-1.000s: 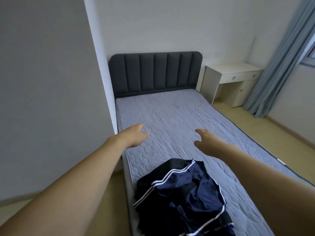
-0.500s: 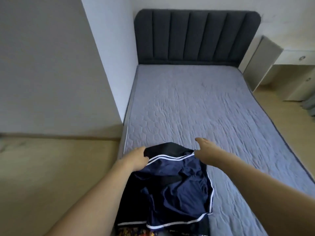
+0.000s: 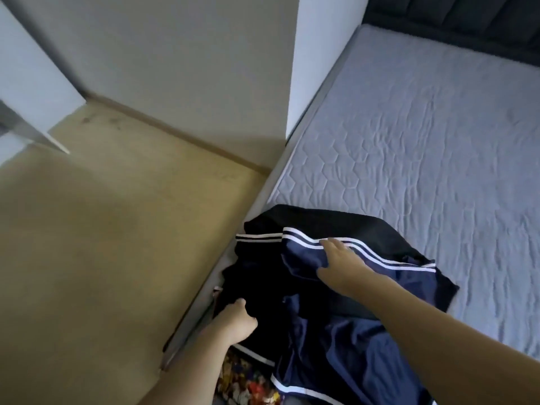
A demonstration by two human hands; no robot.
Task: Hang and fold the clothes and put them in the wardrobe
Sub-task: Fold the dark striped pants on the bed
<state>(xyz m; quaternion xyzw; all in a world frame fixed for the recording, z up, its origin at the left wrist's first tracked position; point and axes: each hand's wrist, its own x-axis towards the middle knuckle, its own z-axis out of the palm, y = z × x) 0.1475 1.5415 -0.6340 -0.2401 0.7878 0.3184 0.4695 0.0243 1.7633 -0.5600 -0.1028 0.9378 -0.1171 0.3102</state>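
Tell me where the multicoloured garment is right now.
In the head view it lies bottom centre, at the bed's near left edge: the multicoloured garment peeks out under the navy clothes, just below the left hand.

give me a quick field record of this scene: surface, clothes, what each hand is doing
surface: grey quilted mattress, wooden floor beside it
clothes: navy garment with white stripes heaped at the mattress edge, over a black garment; multicoloured fabric underneath
left hand: curled into the dark fabric at the pile's left edge
right hand: fingers straight, resting on the striped band
folded: not yet
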